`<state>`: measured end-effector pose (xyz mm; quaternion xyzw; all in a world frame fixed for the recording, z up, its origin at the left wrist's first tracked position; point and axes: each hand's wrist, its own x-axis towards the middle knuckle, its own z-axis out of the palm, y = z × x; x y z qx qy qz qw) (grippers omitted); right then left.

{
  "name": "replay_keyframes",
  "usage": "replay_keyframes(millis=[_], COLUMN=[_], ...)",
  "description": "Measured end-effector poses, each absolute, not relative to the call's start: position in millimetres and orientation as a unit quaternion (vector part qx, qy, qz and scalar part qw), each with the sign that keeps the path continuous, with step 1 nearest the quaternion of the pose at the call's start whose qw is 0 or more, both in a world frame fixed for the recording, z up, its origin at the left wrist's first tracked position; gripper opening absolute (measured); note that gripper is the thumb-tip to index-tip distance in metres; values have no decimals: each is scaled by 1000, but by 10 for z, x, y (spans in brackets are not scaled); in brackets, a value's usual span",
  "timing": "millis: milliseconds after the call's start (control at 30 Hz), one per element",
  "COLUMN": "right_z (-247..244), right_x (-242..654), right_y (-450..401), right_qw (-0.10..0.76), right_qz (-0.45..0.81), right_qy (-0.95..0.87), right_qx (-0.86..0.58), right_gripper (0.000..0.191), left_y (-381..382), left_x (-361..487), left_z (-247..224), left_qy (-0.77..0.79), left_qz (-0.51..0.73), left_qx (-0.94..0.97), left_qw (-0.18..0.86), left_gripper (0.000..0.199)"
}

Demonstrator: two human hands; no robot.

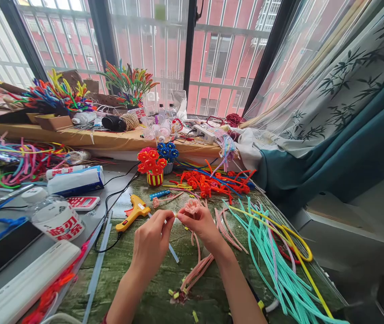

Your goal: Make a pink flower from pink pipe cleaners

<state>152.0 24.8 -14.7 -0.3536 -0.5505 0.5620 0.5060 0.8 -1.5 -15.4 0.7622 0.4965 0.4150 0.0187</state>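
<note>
Fingers [169, 218] of the left hand [149, 238] are pinched together on a tiny yellow bit [176, 215] near the middle of the head view, their tips almost meeting those of the right hand [203, 227], whose thumb and forefinger are closed around a pink flower [192, 206]. This flower is pale and fuzzy, with ruffled, looped petals facing up; it sits above the right thumb over the bench, and the hand hides its underside. The bench [106, 283] has a mottled dark green top, with a grey surface on the left. Behind it runs a crowded sill [118, 142] under barred windows [165, 49], a pink building showing outside; a bamboo-printed curtain [343, 85] hangs to the right. Just beyond the left hand lies a yellow glue gun [131, 216], its black cord [107, 198] looping left. Pink stems [197, 272] lie between the forearms, partly hidden by the right one, and a second pink flower [156, 203] lies near the glue gun's nozzle. Farther back stand red flowers [152, 161] in a striped pot [154, 179] and blue flowers [167, 152], with tangled orange-red stems [205, 182] alongside; turquoise stems [269, 252] spread across the right, and a labelled bottle [57, 218] lies at left.
</note>
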Motion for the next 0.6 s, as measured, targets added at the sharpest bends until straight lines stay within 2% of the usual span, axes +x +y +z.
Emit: replay_keyframes(millis=[333,600], right_z=[-184,-106], right_x=[1533,1532], right_y=[273,237], right_qw=[499,532], right_qz=[565,554], right_qy=[-555,-558], right_qx=[-350,-315], right_gripper=[37,36], left_y=[-5,-17], left_x=[-39,-16], left_z=[-151,-140], left_qy=[490,463], left_qz=[350,448], left_qx=[794,762], left_qw=[-87,-72], left_gripper=[24,14])
